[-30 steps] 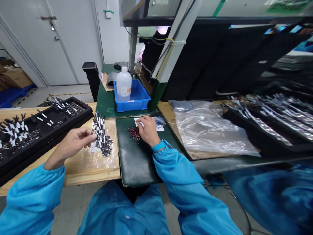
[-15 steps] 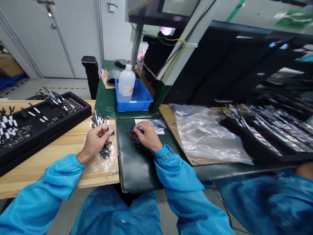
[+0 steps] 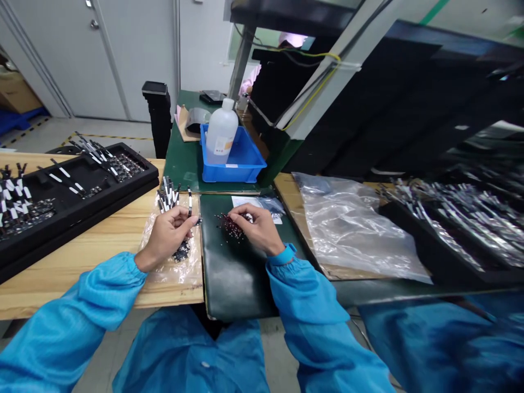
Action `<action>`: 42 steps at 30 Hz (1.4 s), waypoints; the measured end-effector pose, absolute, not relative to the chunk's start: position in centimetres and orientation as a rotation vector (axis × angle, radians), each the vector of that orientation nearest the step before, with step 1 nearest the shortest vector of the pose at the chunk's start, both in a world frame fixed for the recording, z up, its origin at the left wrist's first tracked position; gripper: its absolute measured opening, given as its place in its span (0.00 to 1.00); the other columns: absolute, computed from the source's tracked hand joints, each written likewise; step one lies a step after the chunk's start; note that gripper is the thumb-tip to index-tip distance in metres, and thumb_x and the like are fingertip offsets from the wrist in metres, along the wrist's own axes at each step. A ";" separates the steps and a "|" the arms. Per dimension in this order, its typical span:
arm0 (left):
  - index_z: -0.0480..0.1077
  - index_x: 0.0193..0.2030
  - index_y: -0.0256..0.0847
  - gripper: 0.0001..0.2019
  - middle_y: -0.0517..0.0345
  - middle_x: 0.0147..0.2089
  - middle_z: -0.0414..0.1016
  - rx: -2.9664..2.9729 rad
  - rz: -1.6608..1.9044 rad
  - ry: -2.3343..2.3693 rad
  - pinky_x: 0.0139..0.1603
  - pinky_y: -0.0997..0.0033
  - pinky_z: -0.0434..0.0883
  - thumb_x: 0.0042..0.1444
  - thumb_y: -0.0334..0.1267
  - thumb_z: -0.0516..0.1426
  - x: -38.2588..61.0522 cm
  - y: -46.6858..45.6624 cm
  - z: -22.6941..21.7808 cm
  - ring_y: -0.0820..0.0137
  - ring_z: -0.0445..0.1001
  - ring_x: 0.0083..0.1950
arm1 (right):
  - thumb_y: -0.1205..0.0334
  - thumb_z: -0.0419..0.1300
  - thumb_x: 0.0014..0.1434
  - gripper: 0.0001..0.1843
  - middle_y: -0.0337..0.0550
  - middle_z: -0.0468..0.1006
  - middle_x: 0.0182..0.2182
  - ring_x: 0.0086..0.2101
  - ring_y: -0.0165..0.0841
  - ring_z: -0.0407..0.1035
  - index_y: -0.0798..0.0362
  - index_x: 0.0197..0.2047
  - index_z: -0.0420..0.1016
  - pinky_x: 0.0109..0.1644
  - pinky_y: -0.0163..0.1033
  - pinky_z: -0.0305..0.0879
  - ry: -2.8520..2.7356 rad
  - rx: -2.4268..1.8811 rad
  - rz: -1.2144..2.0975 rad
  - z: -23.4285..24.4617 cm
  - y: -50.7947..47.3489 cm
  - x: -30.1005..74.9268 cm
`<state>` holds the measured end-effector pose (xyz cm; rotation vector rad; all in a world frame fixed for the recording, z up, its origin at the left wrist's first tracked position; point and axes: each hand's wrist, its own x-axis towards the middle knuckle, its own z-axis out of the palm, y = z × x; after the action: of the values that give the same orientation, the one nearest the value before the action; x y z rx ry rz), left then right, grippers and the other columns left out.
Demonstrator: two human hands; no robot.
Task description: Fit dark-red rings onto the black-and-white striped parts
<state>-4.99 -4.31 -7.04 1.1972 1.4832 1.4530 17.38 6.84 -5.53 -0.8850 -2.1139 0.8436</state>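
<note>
My left hand [image 3: 167, 236] is closed in a pinch on a small circuit board with a black-and-white flex strip [image 3: 190, 201] standing up from it. Under and behind that hand, more such boards with flex strips [image 3: 167, 195] lie on a clear plastic bag [image 3: 153, 273]. My right hand [image 3: 262, 229] has its thumb and finger pressed together over a loose pile of tiny dark red and silvery parts [image 3: 233, 226] on the green mat [image 3: 237, 278]. Whatever sits between those fingertips is too small to make out.
A blue bin [image 3: 233, 173] holding a white bottle [image 3: 221, 131] stands behind the pile. Black trays [image 3: 82, 204] of boards lie at left, another tray [image 3: 442, 245] at right. A plastic sheet [image 3: 352, 229] covers cardboard. A co-worker's blue sleeve [image 3: 429, 338] shows at lower right.
The camera view has shifted, so the bench things appear slightly further right. Both hands keep nearly the same places, the left at the boards and the right at the pile.
</note>
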 end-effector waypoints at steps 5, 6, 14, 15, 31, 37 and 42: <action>0.71 0.36 0.39 0.14 0.62 0.23 0.74 1.187 1.454 1.478 0.25 0.75 0.71 0.57 0.49 0.64 -5.0 -4.3 -6.9 0.72 0.74 0.23 | 0.55 0.63 0.62 0.10 0.44 0.83 0.34 0.34 0.36 0.75 0.52 0.35 0.79 0.41 0.42 0.69 -2.016 -0.866 1.033 -5.3 6.2 17.0; 0.71 0.37 0.39 0.15 0.61 0.24 0.74 1.183 1.457 1.470 0.25 0.75 0.72 0.57 0.49 0.64 -5.0 -4.2 -6.9 0.71 0.75 0.23 | 0.53 0.63 0.62 0.11 0.45 0.84 0.35 0.35 0.36 0.75 0.52 0.36 0.78 0.41 0.42 0.70 -1.947 -0.836 1.113 -5.3 6.1 16.8; 0.65 0.52 0.41 0.21 0.63 0.29 0.75 1.117 1.507 1.355 0.29 0.73 0.76 0.57 0.46 0.64 -4.7 -4.1 -7.3 0.70 0.79 0.27 | 0.51 0.66 0.60 0.12 0.43 0.83 0.34 0.35 0.34 0.76 0.52 0.38 0.78 0.42 0.40 0.72 -1.708 -0.722 1.395 -5.9 4.5 15.4; 0.63 0.55 0.42 0.23 0.64 0.30 0.75 1.118 1.508 1.349 0.29 0.73 0.77 0.57 0.45 0.64 -4.6 -4.1 -7.2 0.70 0.79 0.27 | 0.51 0.66 0.60 0.12 0.43 0.82 0.34 0.35 0.34 0.76 0.52 0.39 0.78 0.43 0.41 0.72 -1.692 -0.718 1.407 -6.0 4.4 15.3; 0.79 0.43 0.40 0.10 0.53 0.37 0.79 1.402 1.348 1.368 0.32 0.68 0.78 0.63 0.42 0.58 -4.2 -4.7 -7.2 0.68 0.80 0.31 | 0.56 0.61 0.65 0.27 0.41 0.77 0.35 0.32 0.32 0.75 0.48 0.65 0.63 0.41 0.41 0.73 -1.814 -0.566 1.519 -7.1 3.1 14.4; 0.81 0.39 0.43 0.07 0.53 0.35 0.80 1.801 1.315 1.449 0.36 0.69 0.72 0.62 0.40 0.60 -4.2 -4.7 -6.4 0.67 0.77 0.35 | 0.61 0.57 0.68 0.25 0.40 0.77 0.34 0.34 0.32 0.75 0.48 0.67 0.60 0.43 0.41 0.73 -2.029 -0.486 1.318 -7.5 3.1 14.5; 0.79 0.34 0.42 0.09 0.57 0.29 0.76 1.934 1.282 1.485 0.32 0.70 0.67 0.63 0.37 0.58 -4.1 -4.7 -6.3 0.70 0.72 0.29 | 0.62 0.56 0.68 0.24 0.40 0.77 0.35 0.34 0.32 0.75 0.48 0.66 0.62 0.45 0.41 0.73 -2.083 -0.503 1.267 -7.2 2.8 14.4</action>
<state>-4.10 -4.69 -6.29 1.9337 1.4853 1.2823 14.45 2.85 -7.22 -0.5030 -2.0829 1.2673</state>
